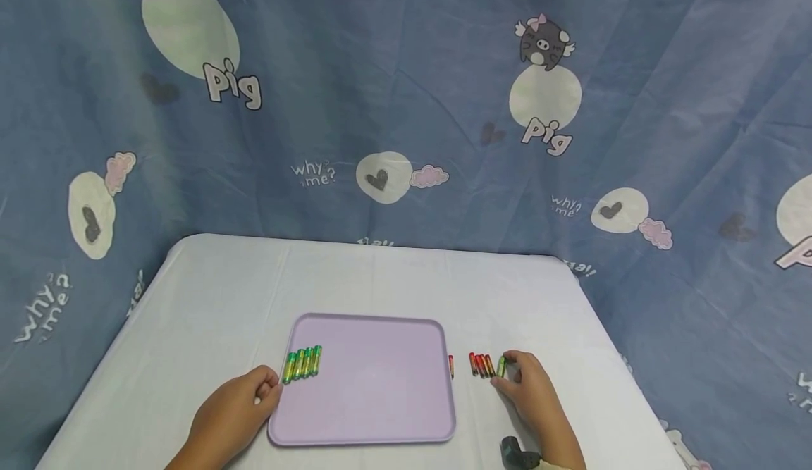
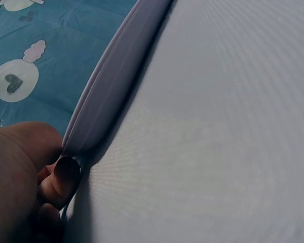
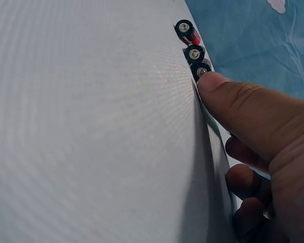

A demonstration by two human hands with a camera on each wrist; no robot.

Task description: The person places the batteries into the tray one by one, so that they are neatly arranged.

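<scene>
Batteries of green colour [image 1: 302,364] lie side by side on the lilac tray [image 1: 374,392], close to its left edge and nearer to its far left corner than to its near one. Left hand [image 1: 233,410] has curled fingers and pinches the left edge of this tray. Right hand [image 1: 529,392] is beyond the right edge of the tray, and its thumb and one finger hold one green battery [image 1: 502,366] by the two ends. Just left of it, red batteries [image 1: 481,365] lie in a row on the white table [image 1: 406,280]. One more red battery [image 1: 451,366] shows beside the tray's right edge, partly hidden. Behind the far edge of the table hangs a blue cloth [image 1: 406,103] with printed pigs.
</scene>
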